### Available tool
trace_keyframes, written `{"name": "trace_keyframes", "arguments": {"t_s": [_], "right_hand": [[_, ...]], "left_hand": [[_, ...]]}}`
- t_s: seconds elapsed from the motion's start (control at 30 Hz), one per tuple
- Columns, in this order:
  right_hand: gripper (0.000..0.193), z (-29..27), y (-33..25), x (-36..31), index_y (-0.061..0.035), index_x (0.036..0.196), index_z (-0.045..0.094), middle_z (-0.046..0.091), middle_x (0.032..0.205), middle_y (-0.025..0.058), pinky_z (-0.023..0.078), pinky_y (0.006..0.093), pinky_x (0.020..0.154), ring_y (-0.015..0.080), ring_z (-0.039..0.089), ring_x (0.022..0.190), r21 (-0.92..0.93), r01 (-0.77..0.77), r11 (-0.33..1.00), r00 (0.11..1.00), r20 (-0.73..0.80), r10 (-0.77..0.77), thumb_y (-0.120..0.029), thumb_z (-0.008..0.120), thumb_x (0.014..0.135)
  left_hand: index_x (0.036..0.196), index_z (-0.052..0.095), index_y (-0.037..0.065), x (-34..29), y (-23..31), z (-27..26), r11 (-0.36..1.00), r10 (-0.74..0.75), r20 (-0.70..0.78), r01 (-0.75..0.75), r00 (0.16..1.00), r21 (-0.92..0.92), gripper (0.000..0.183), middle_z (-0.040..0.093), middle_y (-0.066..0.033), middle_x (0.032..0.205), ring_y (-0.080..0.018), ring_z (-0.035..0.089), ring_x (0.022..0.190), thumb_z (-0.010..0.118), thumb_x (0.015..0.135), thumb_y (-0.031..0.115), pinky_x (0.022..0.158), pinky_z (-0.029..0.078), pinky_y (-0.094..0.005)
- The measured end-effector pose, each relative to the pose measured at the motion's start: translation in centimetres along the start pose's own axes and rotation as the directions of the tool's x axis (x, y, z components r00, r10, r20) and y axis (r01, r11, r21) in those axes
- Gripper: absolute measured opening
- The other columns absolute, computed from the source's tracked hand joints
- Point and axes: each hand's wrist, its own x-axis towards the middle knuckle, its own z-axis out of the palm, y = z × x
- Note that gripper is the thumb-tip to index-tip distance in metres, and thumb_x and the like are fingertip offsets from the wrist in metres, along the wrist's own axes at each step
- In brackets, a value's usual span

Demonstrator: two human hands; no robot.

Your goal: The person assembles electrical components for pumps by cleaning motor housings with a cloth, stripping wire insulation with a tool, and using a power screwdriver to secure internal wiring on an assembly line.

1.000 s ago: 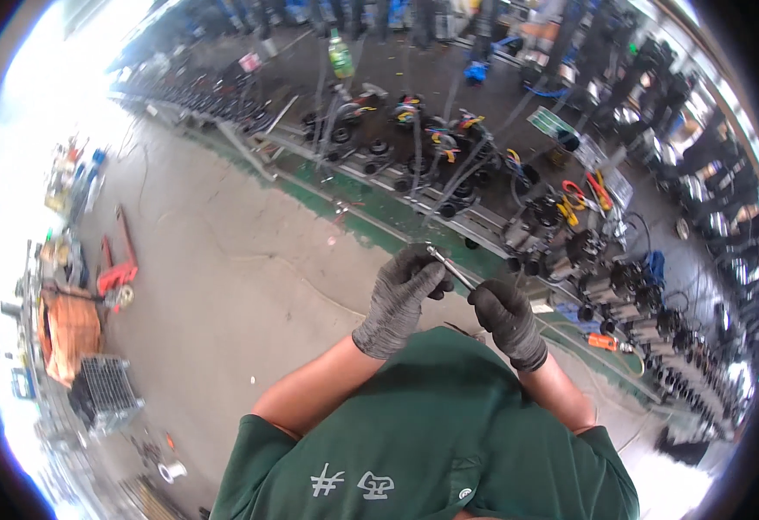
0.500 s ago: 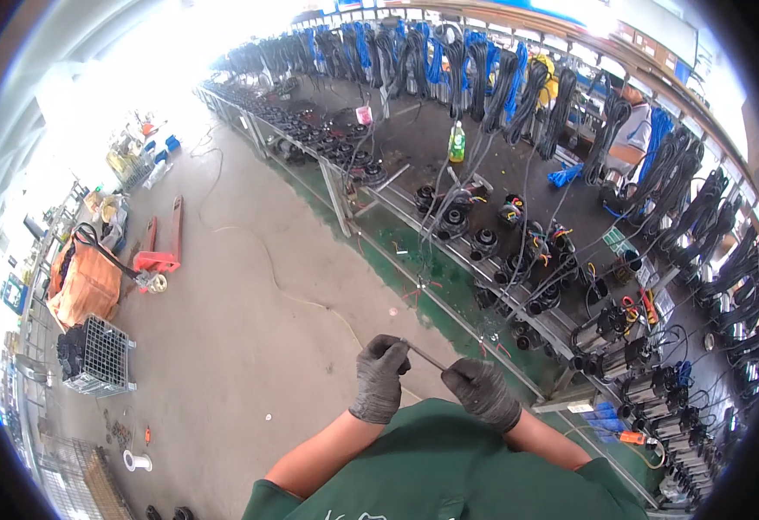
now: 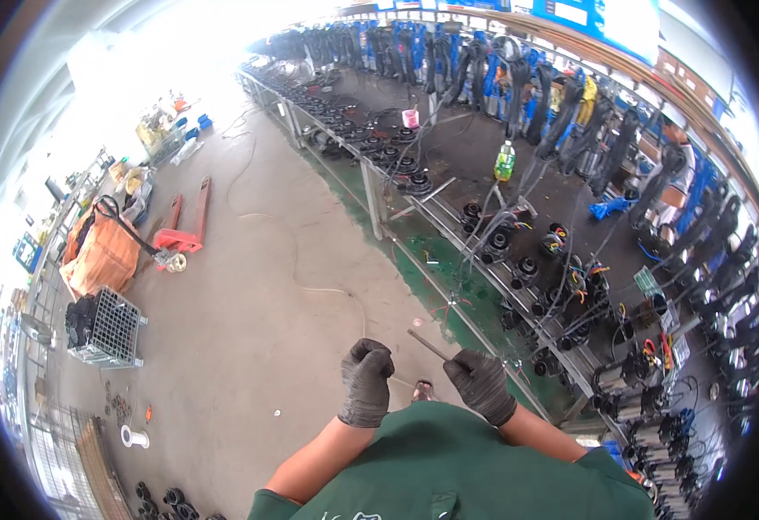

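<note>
A thin, dark, straight rod (image 3: 429,344) sticks out of my right hand (image 3: 482,386), up and to the left. This hand wears a dark grey glove, and its fingers are pinched round the rod's lower end. My left hand (image 3: 367,381), in a matching glove, is held to the left of the rod and apart from it. Its fingers are curled closed, with nothing showing in them. Both hands are in front of my green shirt, above the floor.
On my right runs a long metal-framed bench (image 3: 449,218) with black motor parts and wires. Bundles of black and blue cable hang above it. A green bottle (image 3: 504,162) stands there. Left are a red pallet jack (image 3: 191,227), an orange sack (image 3: 105,251) and a wire crate (image 3: 113,328). Another person (image 3: 676,173) is beyond the bench.
My left hand has let go of the rod's far end and moved slightly left; my right hand still holds the rod. The view has turned left, so the bench appears farther right.
</note>
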Motion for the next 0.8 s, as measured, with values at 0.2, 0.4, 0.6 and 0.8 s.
{"name": "trace_keyframes", "arguments": {"t_s": [0.2, 0.4, 0.6, 0.8], "right_hand": [[0.022, 4.3, 6.2, 5.1, -0.0043, 0.083, 0.065, 0.053, 0.060, 0.0042, 0.040, 0.0325, 0.053, 0.0138, 0.050, 0.054, 0.570, -0.445, 0.691, 0.865, 0.074, 0.496, -0.023, 0.071, 0.093], [0.006, 5.8, 10.3, 11.9, -0.0047, 0.094, 0.062, 0.055, 0.079, 0.0068, 0.046, 0.0325, 0.054, 0.0173, 0.054, 0.062, 0.616, -0.584, 0.528, 0.805, 0.357, 0.473, -0.001, 0.062, 0.088], [0.010, 9.0, 13.0, 16.8, -0.0026, 0.098, 0.065, 0.061, 0.087, 0.0103, 0.049, 0.0331, 0.067, 0.0228, 0.059, 0.073, 0.501, -0.389, 0.773, 0.919, 0.267, 0.289, -0.005, 0.059, 0.091], [0.020, 11.8, 13.5, 21.5, -0.0014, 0.100, 0.067, 0.060, 0.076, 0.0079, 0.047, 0.0315, 0.064, 0.0133, 0.055, 0.068, 0.466, -0.453, 0.760, 0.890, 0.291, 0.352, -0.021, 0.063, 0.099]], "left_hand": [[0.078, 0.057, 0.006, 8.3, 2.6, -0.3, 0.997, 0.030, -0.151, -0.019, 0.988, 0.075, 0.009, 0.052, -0.0032, 0.063, -0.0132, 0.048, 0.057, 0.059, 0.086, 0.009, 0.054, 0.039, -0.0280], [0.093, 0.064, 0.003, 17.0, 3.8, -2.5, 0.995, -0.073, -0.135, 0.082, 0.988, 0.062, 0.010, 0.060, -0.0043, 0.075, -0.0150, 0.056, 0.067, 0.062, 0.089, 0.012, 0.063, 0.045, -0.0290], [0.128, 0.059, 0.003, 21.2, 6.0, 2.4, 0.970, -0.091, 0.065, 0.074, 0.994, 0.233, 0.037, 0.065, -0.0088, 0.114, -0.0183, 0.065, 0.094, 0.064, 0.091, 0.007, 0.082, 0.053, -0.0317], [0.106, 0.066, 0.000, 27.6, 6.1, 0.8, 0.936, -0.035, 0.117, -0.009, 0.992, 0.352, 0.015, 0.070, -0.0103, 0.096, -0.0161, 0.065, 0.082, 0.065, 0.092, 0.003, 0.074, 0.055, -0.0297]]}}
